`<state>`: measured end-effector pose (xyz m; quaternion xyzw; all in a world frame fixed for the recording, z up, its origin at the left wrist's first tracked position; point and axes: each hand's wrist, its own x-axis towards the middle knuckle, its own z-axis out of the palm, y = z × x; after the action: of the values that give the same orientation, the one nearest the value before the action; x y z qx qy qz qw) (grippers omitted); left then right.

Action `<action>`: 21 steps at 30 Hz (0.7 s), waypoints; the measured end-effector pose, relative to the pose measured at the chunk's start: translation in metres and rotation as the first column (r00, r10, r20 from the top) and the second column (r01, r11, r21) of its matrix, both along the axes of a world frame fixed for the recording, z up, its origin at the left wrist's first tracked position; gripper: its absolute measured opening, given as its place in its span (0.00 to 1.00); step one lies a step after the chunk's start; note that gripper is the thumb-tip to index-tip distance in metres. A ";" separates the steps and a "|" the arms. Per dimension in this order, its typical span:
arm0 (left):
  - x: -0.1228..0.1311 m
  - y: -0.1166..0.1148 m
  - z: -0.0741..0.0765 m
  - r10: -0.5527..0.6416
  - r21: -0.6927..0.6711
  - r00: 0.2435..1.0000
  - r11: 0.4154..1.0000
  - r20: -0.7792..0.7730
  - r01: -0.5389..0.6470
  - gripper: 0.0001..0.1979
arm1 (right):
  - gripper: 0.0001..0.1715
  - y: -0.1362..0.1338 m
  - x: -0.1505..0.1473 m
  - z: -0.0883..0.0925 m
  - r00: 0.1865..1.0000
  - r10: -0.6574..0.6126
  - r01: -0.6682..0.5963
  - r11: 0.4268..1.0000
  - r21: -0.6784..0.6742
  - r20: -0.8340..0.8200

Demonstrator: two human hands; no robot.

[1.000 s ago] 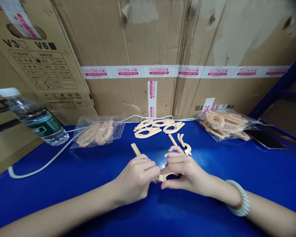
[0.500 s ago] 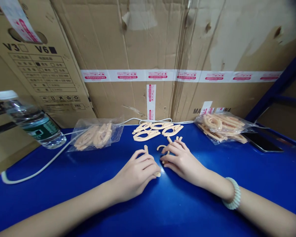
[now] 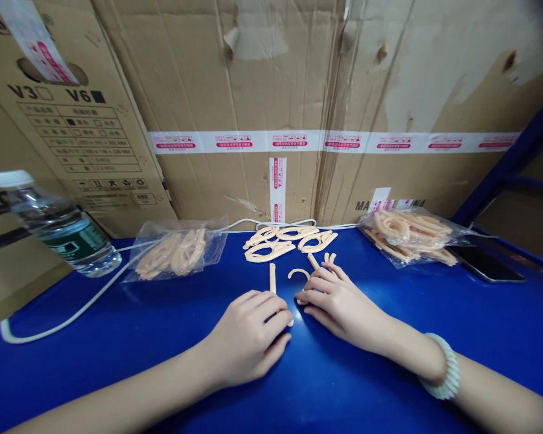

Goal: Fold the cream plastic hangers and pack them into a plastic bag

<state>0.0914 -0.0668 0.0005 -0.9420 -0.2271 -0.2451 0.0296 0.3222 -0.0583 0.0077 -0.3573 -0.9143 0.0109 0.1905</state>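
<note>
My left hand (image 3: 253,334) is closed around a beige folding clothes hanger part; its straight bar (image 3: 272,278) sticks out beyond the knuckles, and a short end shows by the fingertips. My right hand (image 3: 337,301) has its fingers bent down over another beige folding hanger, whose curved hook (image 3: 297,273) and arm ends (image 3: 314,261) show past the fingers. Both hands rest low at the blue table, a small gap between them. The fingers hide the middle of each piece. Just behind lie several folded beige hangers (image 3: 270,251).
Clear bags of beige hangers lie on the left (image 3: 172,250) and right (image 3: 407,235) of the blue table (image 3: 326,386). A dark phone (image 3: 489,265) sits by the right bag. At left stand a water bottle (image 3: 72,232) and a white cable (image 3: 79,310). Cardboard (image 3: 235,187) walls the back.
My left hand has drawn a little toward me, and more of the bar shows beyond it. My right hand has shifted slightly toward me, uncovering more of the hook and arm.
</note>
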 end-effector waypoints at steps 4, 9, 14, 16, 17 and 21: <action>-0.002 0.005 -0.002 0.044 0.015 0.999 0.999 -0.012 -0.044 0.08 | 0.14 0.001 -0.003 -0.003 1.000 0.004 -0.004 1.000 0.023 0.009; -0.002 0.005 -0.002 0.062 0.038 0.998 0.997 -0.012 -0.061 0.09 | 0.16 0.000 -0.003 0.001 1.000 -0.002 0.001 0.999 0.047 0.011; -0.001 0.004 -0.002 0.054 0.061 0.998 0.997 0.015 -0.055 0.10 | 0.13 0.011 0.024 0.024 0.996 -0.086 0.086 0.996 0.026 0.002; -0.001 0.004 -0.001 0.043 0.068 0.999 0.997 0.031 -0.045 0.11 | 0.10 0.017 0.039 0.033 0.992 -0.125 0.126 0.992 -0.025 0.029; -0.001 0.004 -0.001 0.037 0.070 0.998 0.997 0.041 -0.040 0.11 | 0.10 0.018 0.045 0.036 0.989 -0.139 0.142 0.987 -0.070 0.055; -0.002 0.005 -0.001 0.010 0.070 0.998 0.997 0.061 -0.015 0.10 | 0.17 0.020 0.057 0.039 0.977 -0.138 0.177 0.949 -0.261 0.161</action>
<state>0.0897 -0.0620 -0.0004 -0.9310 -0.2250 -0.2815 0.0575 0.3795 -0.0388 0.0466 -0.4522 -0.8835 0.0969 0.0744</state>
